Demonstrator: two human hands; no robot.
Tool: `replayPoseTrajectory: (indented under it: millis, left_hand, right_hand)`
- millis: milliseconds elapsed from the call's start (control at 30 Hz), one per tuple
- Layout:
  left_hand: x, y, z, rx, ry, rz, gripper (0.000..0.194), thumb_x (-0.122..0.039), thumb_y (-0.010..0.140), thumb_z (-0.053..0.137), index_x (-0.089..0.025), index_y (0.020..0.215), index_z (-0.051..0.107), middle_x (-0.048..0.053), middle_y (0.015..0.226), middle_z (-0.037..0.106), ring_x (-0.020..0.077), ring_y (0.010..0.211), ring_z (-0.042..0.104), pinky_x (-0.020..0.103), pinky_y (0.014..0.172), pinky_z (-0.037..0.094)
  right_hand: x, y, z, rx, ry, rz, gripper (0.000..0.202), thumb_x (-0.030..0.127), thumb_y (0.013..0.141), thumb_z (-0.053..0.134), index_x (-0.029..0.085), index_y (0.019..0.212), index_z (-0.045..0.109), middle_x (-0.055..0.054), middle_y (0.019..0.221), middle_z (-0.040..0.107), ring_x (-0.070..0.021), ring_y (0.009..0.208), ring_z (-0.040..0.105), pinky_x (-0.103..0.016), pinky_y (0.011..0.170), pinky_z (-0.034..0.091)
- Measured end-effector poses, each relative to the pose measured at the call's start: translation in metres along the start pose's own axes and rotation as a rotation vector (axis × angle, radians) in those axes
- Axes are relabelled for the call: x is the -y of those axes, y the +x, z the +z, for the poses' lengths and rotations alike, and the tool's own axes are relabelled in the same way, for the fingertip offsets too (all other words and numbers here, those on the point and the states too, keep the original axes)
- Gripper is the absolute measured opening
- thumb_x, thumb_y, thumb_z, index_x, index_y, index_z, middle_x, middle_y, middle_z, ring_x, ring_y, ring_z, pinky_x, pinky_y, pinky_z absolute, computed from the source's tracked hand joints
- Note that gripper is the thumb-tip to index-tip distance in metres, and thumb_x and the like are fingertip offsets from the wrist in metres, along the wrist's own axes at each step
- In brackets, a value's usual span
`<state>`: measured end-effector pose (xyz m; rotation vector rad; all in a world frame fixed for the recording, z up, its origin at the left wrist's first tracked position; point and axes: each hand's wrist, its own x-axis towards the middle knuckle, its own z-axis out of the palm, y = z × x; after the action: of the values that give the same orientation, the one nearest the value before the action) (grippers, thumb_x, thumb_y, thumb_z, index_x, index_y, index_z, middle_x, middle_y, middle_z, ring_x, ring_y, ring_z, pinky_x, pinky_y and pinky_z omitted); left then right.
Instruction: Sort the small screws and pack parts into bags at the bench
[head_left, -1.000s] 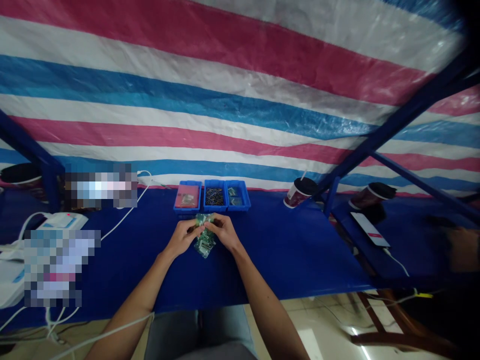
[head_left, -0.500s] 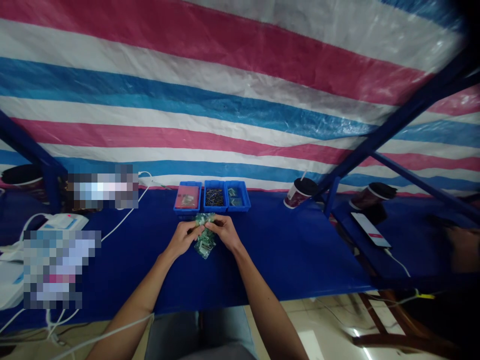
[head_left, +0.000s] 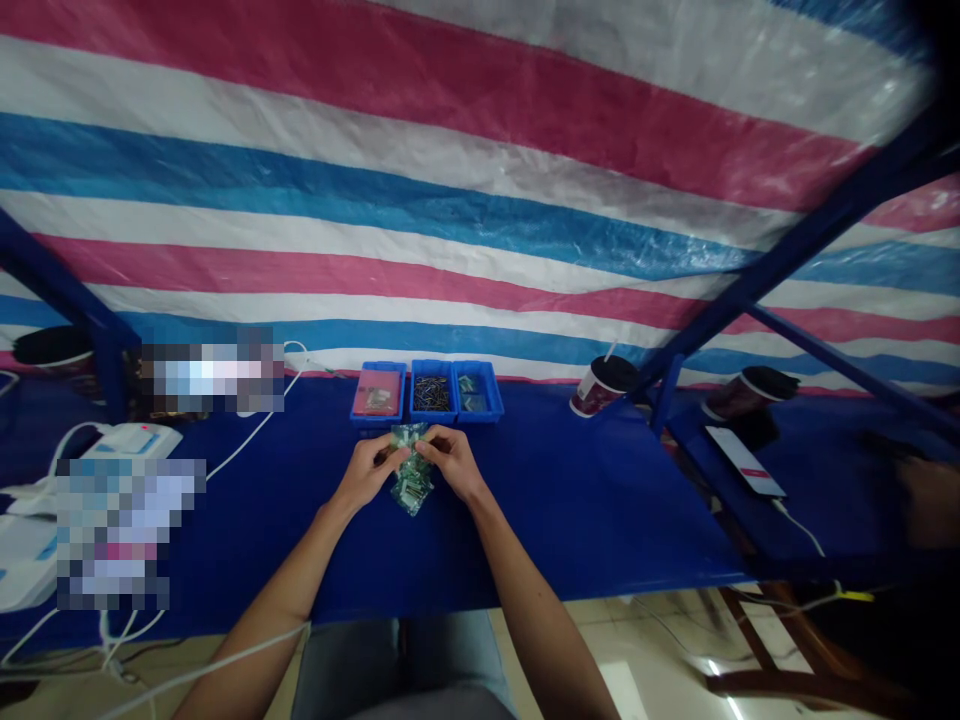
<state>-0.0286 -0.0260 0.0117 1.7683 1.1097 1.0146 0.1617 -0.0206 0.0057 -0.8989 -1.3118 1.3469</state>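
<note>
My left hand [head_left: 369, 468] and my right hand [head_left: 453, 462] pinch a clear greenish plastic packet [head_left: 412, 490] between them, just in front of the bins. Small metallic pieces show through its lower part; what they are I cannot make out. Behind my hands stand three blue bins side by side. The left bin [head_left: 360, 415] has a pink sheet and a small packet in it. Many dark screws or nails [head_left: 432, 391] lie in the middle bin. Small clear packets [head_left: 472, 402] lie in the right bin.
A lidded cup [head_left: 598, 388] stands right of the bins. White power strips [head_left: 30, 560] and cables occupy the left side of the blue table [head_left: 570, 510]. On the neighbouring table are a phone [head_left: 742, 460], another cup [head_left: 739, 392] and part of a person's hand [head_left: 930, 490].
The view has shifted slightly. Both hands keep hold of the packet in the same place, with their fingers moved a little along its upper part.
</note>
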Motion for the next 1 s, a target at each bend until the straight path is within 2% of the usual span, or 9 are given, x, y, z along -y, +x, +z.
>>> replayPoseTrajectory:
  millis: [133, 267, 633, 800, 1000]
  left_hand:
    - [0.0012, 0.0006, -0.0014, -0.003, 0.000, 0.010, 0.043, -0.043, 0.094, 0.056, -0.014, 0.062, 0.055, -0.002, 0.056, 0.050, 0.0100, 0.053, 0.043, 0.023, 0.056, 0.030]
    - [0.0017, 0.0012, -0.0013, 0.002, 0.000, 0.027, 0.045, -0.043, 0.095, 0.054, -0.014, 0.061, 0.053, -0.003, 0.055, 0.049, 0.0103, 0.053, 0.044, 0.023, 0.056, 0.031]
    - [0.0053, 0.0006, 0.0011, 0.045, -0.003, 0.023, 0.041, -0.043, 0.095, 0.054, -0.013, 0.066, 0.059, -0.003, 0.055, 0.048, 0.0099, 0.053, 0.044, 0.023, 0.054, 0.030]
    - [0.0034, -0.0009, 0.0017, 0.051, -0.015, -0.007, 0.038, -0.044, 0.094, 0.055, -0.013, 0.072, 0.061, -0.002, 0.058, 0.051, 0.0111, 0.055, 0.046, 0.023, 0.055, 0.031]
    - [0.0008, -0.0004, 0.0026, 0.005, -0.022, -0.012, 0.033, -0.043, 0.089, 0.063, -0.014, 0.075, 0.059, -0.004, 0.061, 0.048, 0.0097, 0.056, 0.039, 0.023, 0.055, 0.027]
  right_hand:
    - [0.0015, -0.0001, 0.0011, 0.057, 0.004, 0.033, 0.036, 0.048, 0.076, 0.078, 0.015, 0.075, 0.065, 0.003, 0.061, 0.055, -0.0101, 0.056, 0.046, -0.023, 0.055, 0.035]
    - [0.0024, -0.0004, 0.0041, 0.095, 0.064, 0.045, 0.033, 0.044, 0.075, 0.080, 0.015, 0.087, 0.068, 0.001, 0.072, 0.060, -0.0106, 0.062, 0.050, -0.023, 0.058, 0.037]
    - [0.0015, 0.0006, 0.0044, 0.051, 0.016, -0.002, 0.040, 0.048, 0.071, 0.081, 0.016, 0.064, 0.059, 0.002, 0.060, 0.053, -0.0108, 0.057, 0.045, -0.024, 0.057, 0.035]
    - [-0.0014, 0.0010, 0.0034, 0.043, -0.018, -0.024, 0.036, 0.047, 0.075, 0.078, 0.016, 0.066, 0.062, 0.002, 0.060, 0.053, -0.0112, 0.056, 0.045, -0.024, 0.057, 0.036]
    - [-0.0056, 0.0012, -0.0004, 0.069, -0.047, -0.033, 0.035, 0.047, 0.082, 0.071, 0.015, 0.071, 0.065, 0.001, 0.062, 0.055, -0.0112, 0.057, 0.047, -0.024, 0.058, 0.037]
